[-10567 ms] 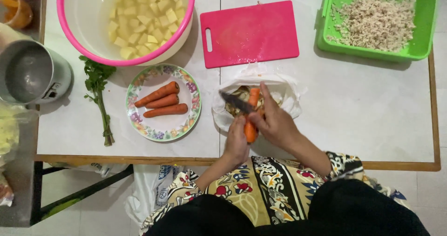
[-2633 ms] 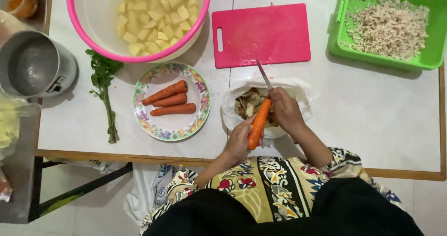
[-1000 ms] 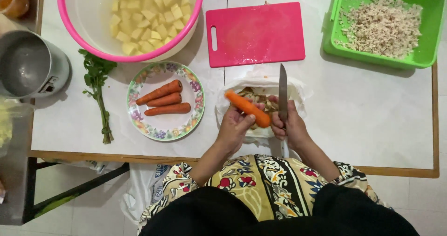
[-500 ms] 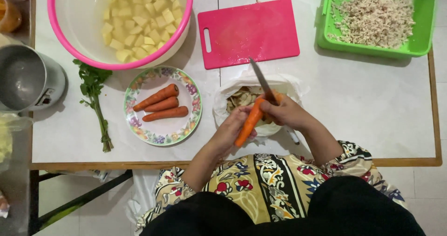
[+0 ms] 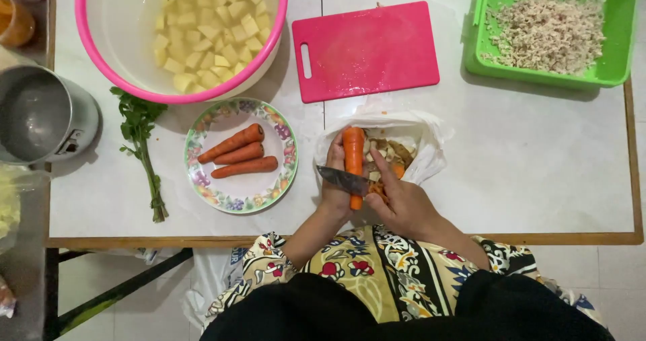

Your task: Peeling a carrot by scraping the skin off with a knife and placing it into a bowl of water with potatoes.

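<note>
Left hand wraps the carrot, holding it upright over the white bag of peelings. Right hand grips the knife, blade laid across the carrot's lower part. Peelings already lie in the bag. Three carrots wait on the plate; the pink board is bare. Judgement: peeling partly done.

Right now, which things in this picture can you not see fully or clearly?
Head view only:
- Carrot: its lower part is covered by the knife and the hands, left and right.
- Scraps in the white bag: too small to identify.
- Pink bowl, green tray and metal pot: cut off by the picture edges.
</note>
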